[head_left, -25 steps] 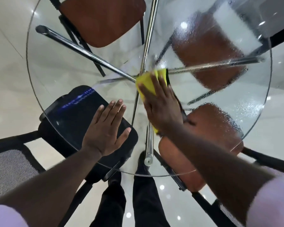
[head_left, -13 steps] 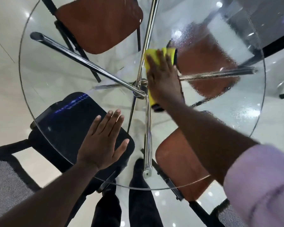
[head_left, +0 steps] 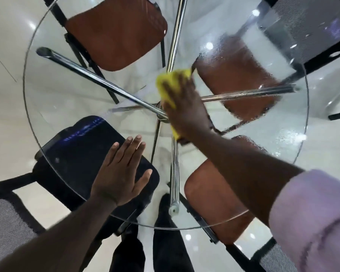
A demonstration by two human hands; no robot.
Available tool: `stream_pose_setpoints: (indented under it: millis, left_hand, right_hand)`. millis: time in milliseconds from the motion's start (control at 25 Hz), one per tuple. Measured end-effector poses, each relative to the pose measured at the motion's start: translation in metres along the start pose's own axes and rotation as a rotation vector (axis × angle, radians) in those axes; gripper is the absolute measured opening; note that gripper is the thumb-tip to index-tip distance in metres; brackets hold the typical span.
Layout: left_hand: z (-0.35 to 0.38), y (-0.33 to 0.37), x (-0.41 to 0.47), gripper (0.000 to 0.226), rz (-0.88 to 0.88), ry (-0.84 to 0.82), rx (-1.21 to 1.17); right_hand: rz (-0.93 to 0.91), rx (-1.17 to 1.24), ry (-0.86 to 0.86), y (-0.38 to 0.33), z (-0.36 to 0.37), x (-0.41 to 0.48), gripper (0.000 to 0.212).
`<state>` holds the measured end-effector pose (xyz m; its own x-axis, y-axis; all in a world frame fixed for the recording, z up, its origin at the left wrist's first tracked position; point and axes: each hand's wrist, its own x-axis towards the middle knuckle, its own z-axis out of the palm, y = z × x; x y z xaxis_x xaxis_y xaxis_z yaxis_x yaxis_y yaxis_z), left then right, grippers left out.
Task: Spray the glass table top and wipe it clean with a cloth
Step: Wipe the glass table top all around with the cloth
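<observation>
My right grip [head_left: 184, 108] lies flat, fingers straight, and presses the yellow cloth [head_left: 170, 80] onto the glass worktop [head_left: 67, 99] near its centre. The flat palm spreads pressure across the cloth. My left grip [head_left: 122, 173], fingers straight and holding nothing, rests on the near left glass, probably to brace my reach. The right side carries spray droplets [head_left: 283, 138], not yet wiped.

- A glossy white tiled floor [head_left: 8, 107] spreads all round the black chair seat [head_left: 76, 154], with small bright light spots [head_left: 209, 45] reflected in it.
- A grey mesh chair back [head_left: 6, 222] stands just nearer than the black seat.
- The far brown seat [head_left: 116, 30] is beyond it, the near brown seat [head_left: 210, 197] beside it on the right, and the right brown seat [head_left: 234, 75] well apart, beyond and to the right.
</observation>
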<state>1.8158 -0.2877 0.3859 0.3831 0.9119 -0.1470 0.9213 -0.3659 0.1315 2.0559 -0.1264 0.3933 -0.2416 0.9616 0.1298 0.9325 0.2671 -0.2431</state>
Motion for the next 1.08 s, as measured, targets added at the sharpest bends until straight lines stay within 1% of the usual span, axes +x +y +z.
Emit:
stream_pose_setpoints:
  millis: [40,80,120,160,240,280,320,360,400,440,480,520,560,600,640,680,720,760,800,840,880,960,1000,1040,1080]
  left_hand:
    - [-0.002,0.001,0.001,0.081,-0.004,-0.013,0.001]
    - [-0.001,0.001,0.001,0.081,-0.012,-0.02,0.0]
    - [-0.001,0.001,0.001,0.081,-0.018,-0.019,-0.004]
    - [0.001,0.0,0.001,0.081,-0.017,-0.014,-0.01]
    - [0.006,0.0,0.0,0.081,-0.002,0.008,-0.02]
    - [0.008,0.0,-0.001,0.081,0.004,0.027,-0.016]
    - [0.01,-0.001,-0.001,0.08,0.006,0.047,-0.012]
    - [0.011,-0.001,0.0,0.08,0.004,0.062,-0.015]
    - [0.011,-0.002,0.001,0.079,0.005,0.07,-0.022]
    - [0.009,-0.001,0.0,0.079,0.004,0.071,-0.029]
    - [0.008,0.001,-0.001,0.08,0.003,0.076,-0.036]
    - [0.007,0.002,-0.002,0.08,0.01,0.086,-0.041]
    - [0.009,0.002,-0.002,0.08,0.017,0.1,-0.035]
    - [0.013,-0.001,-0.002,0.081,0.019,0.115,-0.023]
    - [0.019,-0.003,-0.001,0.08,0.027,0.129,-0.013]
    - [0.024,-0.005,-0.001,0.08,0.038,0.144,-0.01]
    - [0.026,-0.005,0.001,0.08,0.045,0.155,-0.015]
    - [0.025,-0.005,0.002,0.08,0.047,0.165,-0.023]
    - [0.022,-0.004,0.0,0.08,0.05,0.174,-0.036]
    - [0.018,-0.005,-0.002,0.082,0.06,0.182,-0.07]
    - [0.015,-0.007,-0.004,0.084,0.074,0.201,-0.123]
    - [0.005,-0.005,-0.014,0.087,0.166,0.264,-0.209]
    - [0.002,-0.003,-0.016,0.086,0.257,0.298,-0.223]
    - [-0.002,0.0,-0.014,0.084,0.354,0.327,-0.207]
    - [-0.004,0.004,-0.01,0.081,0.436,0.345,-0.168]
  right_hand:
    - [-0.143,0.001,-0.059,0.0,-0.004,-0.036,0.054]
    - [-0.24,0.004,-0.119,0.01,-0.01,-0.069,0.054]
    - [-0.254,0.0,-0.131,0.026,-0.02,-0.092,0.055]
    - [-0.17,-0.023,-0.113,0.049,-0.025,-0.102,0.056]
    - [0.225,-0.068,-0.046,0.083,-0.036,-0.097,0.057]
    - [0.388,-0.046,-0.006,0.086,-0.038,-0.091,0.058]
    - [0.47,-0.004,0.011,0.073,-0.034,-0.087,0.06]
    - [0.508,0.017,0.028,0.046,-0.028,-0.091,0.062]
    - [0.498,0.038,0.038,0.01,-0.024,-0.107,0.062]
    - [0.396,0.075,0.012,-0.025,-0.02,-0.139,0.06]
    - [0.242,0.085,-0.048,-0.052,-0.016,-0.179,0.058]
    - [0.099,0.072,-0.109,-0.062,-0.019,-0.218,0.057]
    - [-0.013,0.042,-0.13,-0.051,-0.027,-0.238,0.056]
    - [-0.061,0.01,-0.099,-0.023,-0.031,-0.246,0.056]
    - [0.015,-0.019,-0.078,0.011,-0.036,-0.246,0.055]
    - [0.224,-0.014,-0.037,0.041,-0.047,-0.239,0.054]
    - [0.483,0.016,0.02,0.063,-0.061,-0.228,0.057]
    - [0.69,0.034,0.074,0.071,-0.066,-0.224,0.061]
    - [0.819,0.02,0.093,0.058,-0.062,-0.228,0.062]
    - [0.863,0.002,0.084,0.03,-0.05,-0.235,0.063]
    - [0.776,0.005,0.061,-0.005,-0.039,-0.243,0.063]
    - [0.426,0.028,-0.046,-0.065,-0.027,-0.275,0.062]
    - [0.221,0.003,-0.135,-0.068,-0.026,-0.288,0.061]
    - [0.027,-0.029,-0.181,-0.055,-0.031,-0.29,0.06]
    - [-0.112,-0.044,-0.19,-0.028,-0.037,-0.287,0.059]
